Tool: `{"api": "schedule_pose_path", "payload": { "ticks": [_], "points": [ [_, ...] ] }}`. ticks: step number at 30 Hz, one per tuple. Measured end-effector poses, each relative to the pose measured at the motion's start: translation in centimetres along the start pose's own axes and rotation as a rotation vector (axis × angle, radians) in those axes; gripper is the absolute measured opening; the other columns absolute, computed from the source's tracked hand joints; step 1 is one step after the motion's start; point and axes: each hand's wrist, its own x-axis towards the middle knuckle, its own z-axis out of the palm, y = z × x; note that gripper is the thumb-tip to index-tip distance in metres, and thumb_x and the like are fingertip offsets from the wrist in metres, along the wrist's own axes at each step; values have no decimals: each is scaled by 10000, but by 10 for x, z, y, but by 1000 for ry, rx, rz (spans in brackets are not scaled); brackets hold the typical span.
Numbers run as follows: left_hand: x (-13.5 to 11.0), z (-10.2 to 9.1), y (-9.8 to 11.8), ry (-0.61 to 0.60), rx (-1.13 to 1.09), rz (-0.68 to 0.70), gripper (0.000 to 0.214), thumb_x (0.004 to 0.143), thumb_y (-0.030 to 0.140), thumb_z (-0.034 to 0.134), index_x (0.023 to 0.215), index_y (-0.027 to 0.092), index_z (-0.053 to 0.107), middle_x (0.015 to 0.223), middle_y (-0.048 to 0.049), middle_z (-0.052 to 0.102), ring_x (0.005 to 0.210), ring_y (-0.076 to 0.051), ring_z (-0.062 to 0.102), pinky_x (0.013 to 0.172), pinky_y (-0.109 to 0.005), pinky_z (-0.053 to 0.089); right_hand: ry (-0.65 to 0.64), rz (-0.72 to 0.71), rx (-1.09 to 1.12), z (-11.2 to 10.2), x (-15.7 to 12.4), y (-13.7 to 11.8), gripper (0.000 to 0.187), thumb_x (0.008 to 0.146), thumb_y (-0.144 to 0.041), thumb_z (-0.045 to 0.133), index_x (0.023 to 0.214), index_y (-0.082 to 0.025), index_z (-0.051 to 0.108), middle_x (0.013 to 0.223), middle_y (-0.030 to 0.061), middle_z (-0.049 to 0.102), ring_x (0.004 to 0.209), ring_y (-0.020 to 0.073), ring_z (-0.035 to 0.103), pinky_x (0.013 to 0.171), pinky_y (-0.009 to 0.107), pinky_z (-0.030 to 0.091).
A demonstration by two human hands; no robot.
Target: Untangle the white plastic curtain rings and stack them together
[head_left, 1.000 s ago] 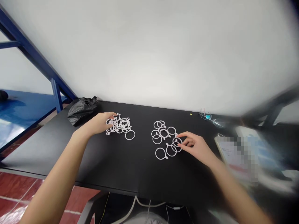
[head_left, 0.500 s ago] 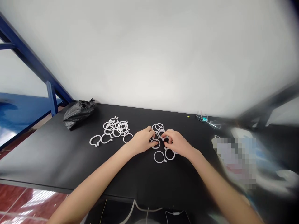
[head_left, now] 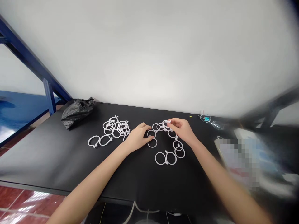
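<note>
White plastic curtain rings with knobbed ends lie in a rough loop between my two hands. My right hand pinches a curtain ring at the back of that loop. On its left side, my left hand has thumb and fingers apart, with its fingertips at the edges of two rings lying there. Two more rings touch each other at the front of the loop. A denser pile of the same rings sits further left, partly hidden behind my left hand.
A crumpled black plastic bag lies at the back left of the black table. Eyeglasses rest near the wall at right. A blurred, pixelated package lies beside my right arm. Cables show below the front edge.
My right hand has moved back and slightly right, with a curtain ring in its pinch. The rings on the right now lie spread out in view. My left hand has shifted slightly left.
</note>
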Motion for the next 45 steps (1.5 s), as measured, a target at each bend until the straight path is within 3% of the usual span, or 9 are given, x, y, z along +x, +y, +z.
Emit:
{"api": "schedule_pose_path", "payload": {
  "ticks": [6,9,16,22,26,30,34,39,45],
  "points": [
    [-1,2,-5,-11,-66,24,372,859,442,655,1104,162,648,1013,-68,646,912,-225,627,811,-356,515,-54,-8,-187,13,28,15,137,743,-308,650,714,-175,665,632,9,642,567,147,560,593,269,424],
    [-1,4,-5,-14,-42,39,325,858,345,661,1125,159,646,1047,-74,633,934,-229,628,830,-355,514,-88,-19,-280,14,34,13,76,704,-229,663,651,-180,637,648,4,632,579,138,540,607,263,404],
    [0,13,-7,59,24,67,149,838,147,549,939,171,656,958,-75,615,927,-242,598,849,-375,483,-109,-27,-368,9,39,11,77,692,-119,615,727,-187,624,718,15,671,590,134,554,601,253,395],
    [-1,8,-5,88,-54,61,126,756,85,534,815,187,579,801,-21,608,780,-193,579,741,-328,461,-55,-44,-320,-7,41,-3,103,670,-151,619,766,-186,629,710,2,669,575,131,561,580,253,411],
    [3,-1,-4,310,-326,1,146,835,183,526,974,193,568,849,-13,613,828,-158,586,768,-292,457,46,-55,-267,-9,42,-14,156,714,-239,605,841,-167,660,720,24,659,617,150,577,624,279,445],
    [9,-7,-6,472,-829,-169,210,787,253,602,982,182,565,728,29,546,645,-103,516,591,-219,404,32,-41,-217,-3,39,-18,300,819,-410,543,942,-158,648,795,51,685,669,161,615,643,280,480],
    [11,-8,-4,470,-938,-237,245,777,272,610,994,176,548,656,43,550,561,-89,486,483,-190,354,-70,27,-291,-5,38,-12,264,769,-440,630,799,-181,671,662,17,648,605,161,590,598,275,446],
    [7,-11,1,395,-970,-231,311,802,354,637,1037,182,527,626,40,591,526,-97,507,418,-176,359,-64,144,-494,-12,39,3,160,664,-204,684,575,-185,554,681,31,590,663,179,558,599,284,362],
    [7,-11,-2,359,-974,-224,277,811,369,652,980,170,558,566,49,587,465,-68,434,428,-170,358,-75,182,-547,-7,43,17,215,601,-61,640,599,-201,478,659,3,565,691,164,552,603,256,358]
  ]
}}
